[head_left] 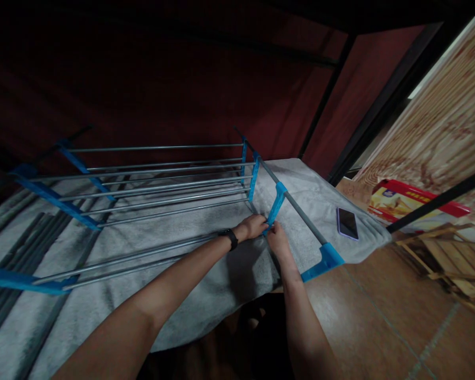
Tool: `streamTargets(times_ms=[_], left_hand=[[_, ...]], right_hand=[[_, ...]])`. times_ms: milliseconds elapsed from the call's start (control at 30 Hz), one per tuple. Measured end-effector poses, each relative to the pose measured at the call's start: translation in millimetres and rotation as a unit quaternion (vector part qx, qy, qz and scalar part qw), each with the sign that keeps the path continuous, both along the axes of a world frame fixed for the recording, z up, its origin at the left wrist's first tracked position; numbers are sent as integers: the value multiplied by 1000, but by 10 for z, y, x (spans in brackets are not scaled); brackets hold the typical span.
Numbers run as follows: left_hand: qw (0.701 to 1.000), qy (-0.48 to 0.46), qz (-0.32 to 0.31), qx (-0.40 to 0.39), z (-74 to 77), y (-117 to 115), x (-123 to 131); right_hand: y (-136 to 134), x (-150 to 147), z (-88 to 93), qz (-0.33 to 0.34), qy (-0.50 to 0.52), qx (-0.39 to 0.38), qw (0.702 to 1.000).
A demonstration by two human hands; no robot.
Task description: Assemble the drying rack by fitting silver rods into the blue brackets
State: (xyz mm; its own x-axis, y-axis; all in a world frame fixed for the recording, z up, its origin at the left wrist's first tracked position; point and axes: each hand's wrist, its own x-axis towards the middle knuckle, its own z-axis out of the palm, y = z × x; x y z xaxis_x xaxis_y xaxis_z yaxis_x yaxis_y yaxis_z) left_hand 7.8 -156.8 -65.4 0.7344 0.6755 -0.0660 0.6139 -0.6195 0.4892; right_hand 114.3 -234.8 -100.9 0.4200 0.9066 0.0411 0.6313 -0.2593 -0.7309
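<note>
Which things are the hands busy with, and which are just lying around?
Busy with:
- left hand and right hand, pinching the blue connector
- rack of grey rods
- loose dark rods, likely spare parts

Lying around:
- phone on the grey cloth
- red box
- wooden slats

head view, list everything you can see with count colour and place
rack rods: many, grey, across the cloth
blue connectors: several, blue, on rod ends
held connector: one, blue, between both hands
cloth: one, grey, under the rack
loose rods: several, dark, left on the cloth
phone: one, dark, right on the cloth
box: one, red and yellow, right of the cloth
wooden slats: several, light brown, floor at right
wristband: one, black, left wrist
left hand: one, gripping the held connector
right hand: one, gripping the held connector
</note>
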Motion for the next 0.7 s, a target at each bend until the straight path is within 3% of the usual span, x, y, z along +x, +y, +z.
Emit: streamTargets(times_ms=[533,600,700], left_hand=[[999,-44,-12,-5,23,27,-26],[998,-54,-7,14,69,-23,-72],[989,-99,2,106,113,-256,-263]], right_hand=[[59,-59,10,0,-60,-50,997],[56,-40,20,13,-65,-70,995],[5,-10,16,28,-78,-107,991]])
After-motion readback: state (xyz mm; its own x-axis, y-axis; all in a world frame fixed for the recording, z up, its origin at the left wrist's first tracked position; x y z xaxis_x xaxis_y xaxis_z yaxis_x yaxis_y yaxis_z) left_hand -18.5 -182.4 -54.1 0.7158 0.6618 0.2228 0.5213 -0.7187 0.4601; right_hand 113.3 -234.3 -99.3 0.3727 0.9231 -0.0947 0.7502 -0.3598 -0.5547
